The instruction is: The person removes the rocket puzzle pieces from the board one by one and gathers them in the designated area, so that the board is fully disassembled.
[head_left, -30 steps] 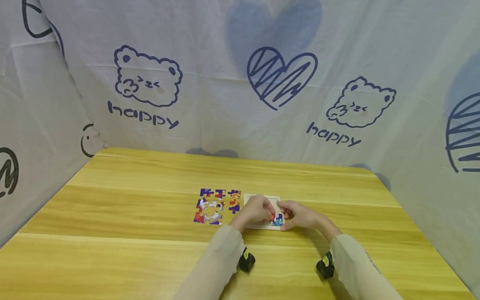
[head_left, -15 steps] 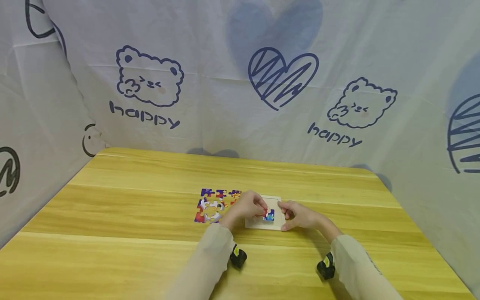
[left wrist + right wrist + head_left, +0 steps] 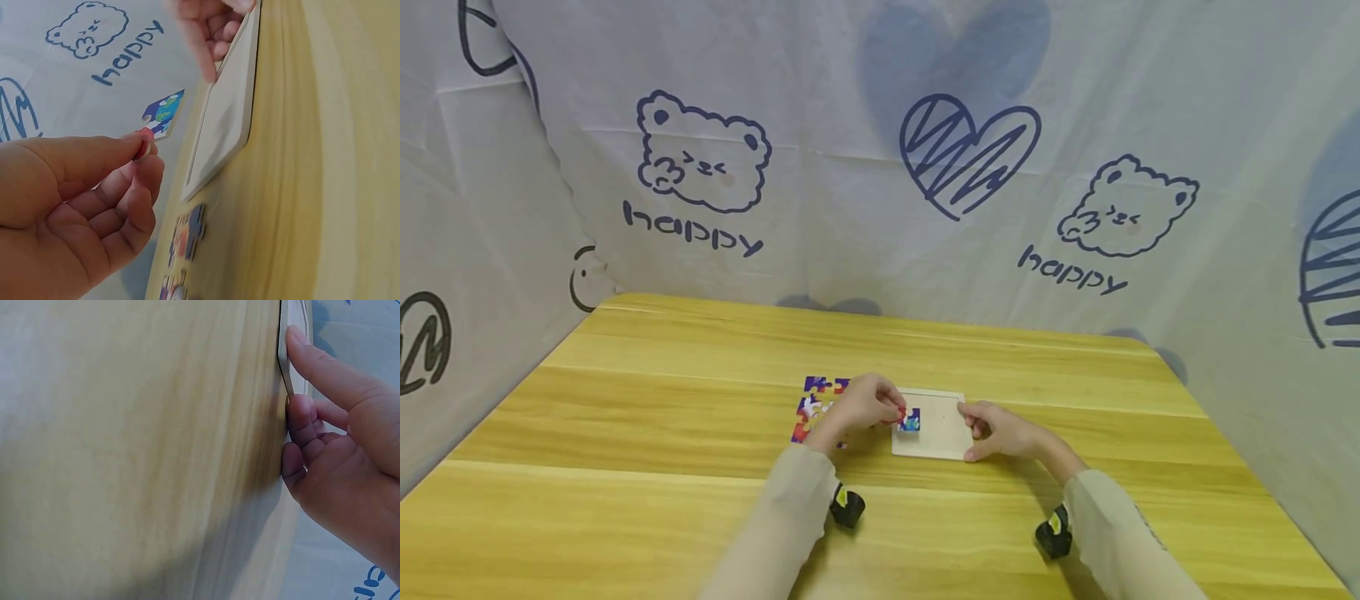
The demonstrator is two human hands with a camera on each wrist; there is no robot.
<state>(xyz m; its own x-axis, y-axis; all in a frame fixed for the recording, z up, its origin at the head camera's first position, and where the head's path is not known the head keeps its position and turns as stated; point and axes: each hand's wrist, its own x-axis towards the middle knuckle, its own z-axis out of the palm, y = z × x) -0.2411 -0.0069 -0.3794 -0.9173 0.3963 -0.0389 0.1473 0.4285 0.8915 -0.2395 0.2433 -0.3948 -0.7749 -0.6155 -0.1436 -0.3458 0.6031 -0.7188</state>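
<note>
Between thumb and fingertips my left hand pinches a jigsaw puzzle piece by its red end. The piece, blue with a green-and-blue round picture, is held above the left side of a pale puzzle tray; in the left wrist view the puzzle piece is tilted and clear of the tray. My right hand grips the tray's right edge, index finger near the far corner and thumb at the near one. In the right wrist view the thumb lies on the rim, other fingers curled beside it.
Several loose jigsaw pieces lie in rows on the wooden table left of the tray, partly hidden by my left hand. A printed cloth hangs behind the table and along its sides.
My left hand has moved left with the pinched puzzle piece, from the tray's right side to its left, now covering more loose pieces. The right hand has stayed on the tray's edge.
</note>
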